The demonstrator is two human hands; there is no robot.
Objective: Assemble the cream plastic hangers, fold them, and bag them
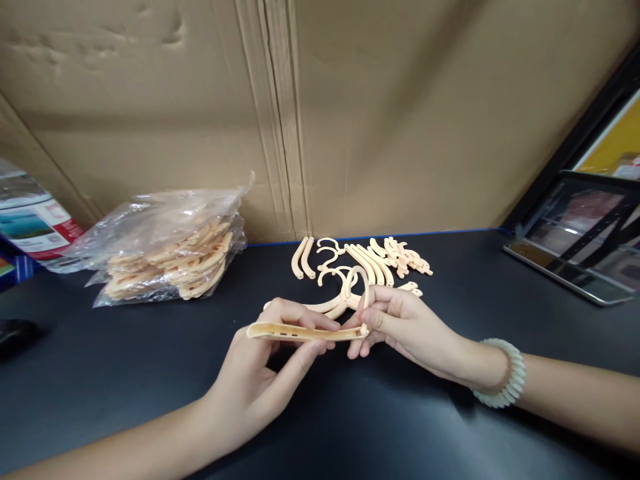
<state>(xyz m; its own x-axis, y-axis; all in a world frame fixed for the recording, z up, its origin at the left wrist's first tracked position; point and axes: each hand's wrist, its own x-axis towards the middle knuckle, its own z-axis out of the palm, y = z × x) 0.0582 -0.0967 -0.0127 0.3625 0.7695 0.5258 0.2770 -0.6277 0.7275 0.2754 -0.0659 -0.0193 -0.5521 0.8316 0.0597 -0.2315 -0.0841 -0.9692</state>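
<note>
My left hand (273, 363) is closed round a long, curved, cream plastic hanger arm (300, 332), held level above the black table (150, 380). My right hand (400, 323) pinches the right end of that arm together with a cream hook piece (356, 283) that stands up from its fingers. Both hands meet at the table's middle. Just behind them lies a loose pile of cream plastic parts (367, 263): curved arms, hooks and small clips.
A clear plastic bag of cream hanger parts (173, 257) lies at the back left. A cardboard wall (320, 113) closes off the back. A tablet (580, 240) leans at the right. A printed box (30, 217) sits far left. A pale bead bracelet (505, 373) circles my right wrist.
</note>
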